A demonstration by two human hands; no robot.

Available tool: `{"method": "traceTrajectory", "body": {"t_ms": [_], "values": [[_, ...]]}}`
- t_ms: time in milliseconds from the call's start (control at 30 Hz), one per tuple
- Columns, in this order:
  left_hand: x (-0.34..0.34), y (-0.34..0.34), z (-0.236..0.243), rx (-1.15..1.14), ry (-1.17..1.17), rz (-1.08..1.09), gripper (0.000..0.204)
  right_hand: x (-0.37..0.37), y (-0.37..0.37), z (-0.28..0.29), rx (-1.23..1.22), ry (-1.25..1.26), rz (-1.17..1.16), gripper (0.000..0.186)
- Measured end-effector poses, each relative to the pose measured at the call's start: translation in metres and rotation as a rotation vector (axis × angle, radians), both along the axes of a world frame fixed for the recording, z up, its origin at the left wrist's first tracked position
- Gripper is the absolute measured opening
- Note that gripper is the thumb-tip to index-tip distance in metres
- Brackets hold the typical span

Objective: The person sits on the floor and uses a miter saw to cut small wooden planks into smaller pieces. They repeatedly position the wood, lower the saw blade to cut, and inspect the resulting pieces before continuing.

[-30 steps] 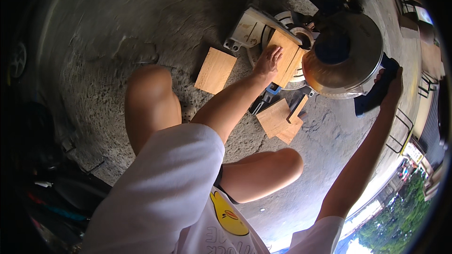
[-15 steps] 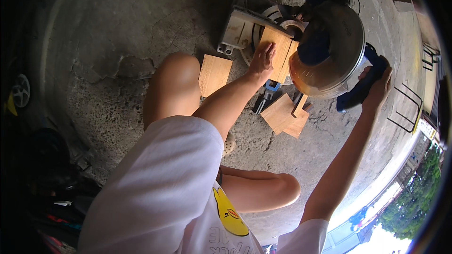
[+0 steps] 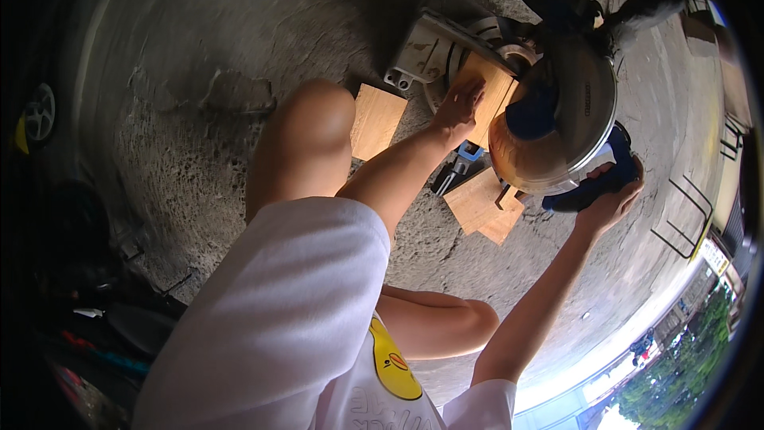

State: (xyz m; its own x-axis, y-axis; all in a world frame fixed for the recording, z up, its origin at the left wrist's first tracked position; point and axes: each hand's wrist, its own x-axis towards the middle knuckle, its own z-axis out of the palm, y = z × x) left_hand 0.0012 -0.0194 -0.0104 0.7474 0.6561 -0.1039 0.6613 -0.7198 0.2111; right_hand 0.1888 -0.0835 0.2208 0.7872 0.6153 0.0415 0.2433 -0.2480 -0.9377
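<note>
We have the left hand laid over a light wooden board, its fingers extended, close together and pressing down on the upper face rather than pinching an edge. The board lies directly under those fingers, on the bed of a miter saw; its far end reaches the grey metal fence, just beyond the fingertips. A dark line runs along the board to the right of the fingers, close beside the rounded, partly see-through blade guard, which hides what is under it.

Our right hand is wrapped around the saw's blue handle, its fingers curled through the loop; we cannot tell whether one of them presses a trigger. The guard stands between the two sets of fingers.

Nearer to us than the left fingers, a blue-and-black fitting sticks out from the saw, and below it a few wooden offcuts overlap on the concrete floor, with a narrow strip over them. To the left of the left fingers, well apart from them, a rectangular wooden piece lies flat, partly behind our bent left knee.
</note>
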Motion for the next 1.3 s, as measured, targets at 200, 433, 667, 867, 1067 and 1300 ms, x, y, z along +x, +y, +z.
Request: {"method": "traceTrajectory", "body": {"t_ms": [200,433,667,867,1067,1300], "values": [[-0.002,0.001,0.003,0.018,0.067,-0.004,0.056,-0.006,-0.007,-0.012,0.031,-0.008,-0.011,0.056],[0.004,-0.004,-0.01,0.002,-0.007,0.046,0.055,-0.01,-0.017,-0.023,0.055,-0.017,-0.032,0.057],[0.007,-0.005,-0.017,-0.049,-0.158,0.085,0.054,-0.012,-0.022,-0.033,0.066,-0.079,-0.034,0.058],[0.005,-0.004,-0.019,-0.072,-0.132,0.098,0.056,-0.015,-0.022,-0.036,0.088,-0.053,-0.031,0.058],[0.013,-0.005,-0.03,-0.086,-0.172,0.118,0.057,-0.015,-0.026,-0.042,0.094,-0.112,-0.031,0.059],[0.017,-0.003,-0.014,-0.33,-0.298,0.202,0.056,-0.014,-0.032,-0.05,0.088,-0.192,-0.058,0.061]]}}
